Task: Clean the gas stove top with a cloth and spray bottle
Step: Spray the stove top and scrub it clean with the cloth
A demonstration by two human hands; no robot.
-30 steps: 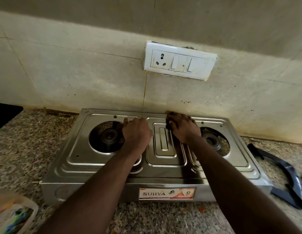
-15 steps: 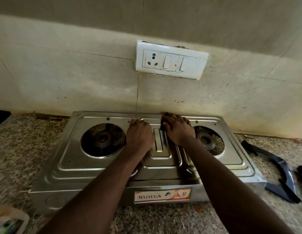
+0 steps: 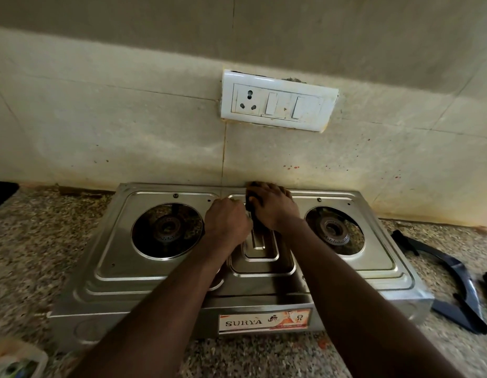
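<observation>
The dark cloth (image 3: 250, 204), gripped by the right hand (image 3: 273, 207) at the back middle of the stove top (image 3: 160, 271), should be pressed along the ridges; whether the curled left hand (image 3: 227, 222) holds anything cannot be told.

This is a home kitchen. A steel two-burner gas stove (image 3: 160, 276) stands on a speckled granite counter (image 3: 32, 241), with its back against a wall of large pale tiles (image 3: 128, 126). The burners (image 3: 166, 227) are uncovered, and a dark pan support (image 3: 455, 290) lies on the counter to the right of the stove. Above it, a white switch plate (image 3: 277, 105) with one socket and two switches is fixed on the tiles. Small red splashes (image 3: 291, 167) mark the wall just behind the stove. The front of the stove carries a label (image 3: 264, 320) reading SURYA.
</observation>
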